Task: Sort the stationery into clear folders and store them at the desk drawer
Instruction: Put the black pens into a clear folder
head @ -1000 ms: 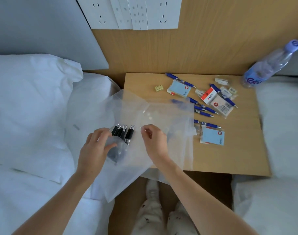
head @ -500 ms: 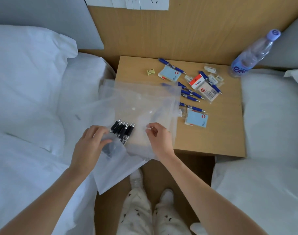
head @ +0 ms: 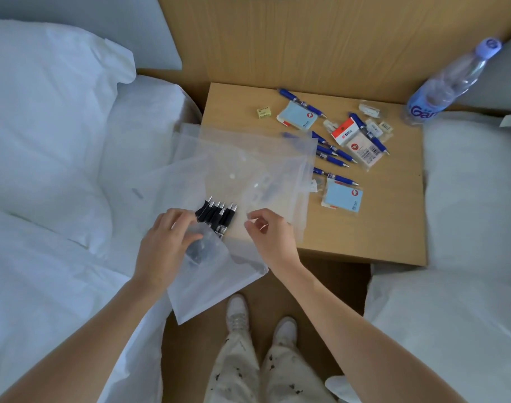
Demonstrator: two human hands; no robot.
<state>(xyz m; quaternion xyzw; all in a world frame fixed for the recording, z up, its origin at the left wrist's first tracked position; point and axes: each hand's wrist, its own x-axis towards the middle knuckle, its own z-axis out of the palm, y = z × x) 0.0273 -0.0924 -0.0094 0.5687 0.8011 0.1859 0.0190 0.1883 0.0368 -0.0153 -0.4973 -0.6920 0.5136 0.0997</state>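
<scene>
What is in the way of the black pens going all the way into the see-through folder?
Nothing visible blocks them. The left hand holds the black pens at the clear folder mouth, and the right hand pinches the flap up.

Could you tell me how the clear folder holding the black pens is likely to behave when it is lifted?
The clear folder is thin film sagging off the table edge, so probably floppy. The black pens sit bunched in its open mouth, so they may slide or spill.

Head view, steeply down, near desk (head: 364, 228)
</scene>
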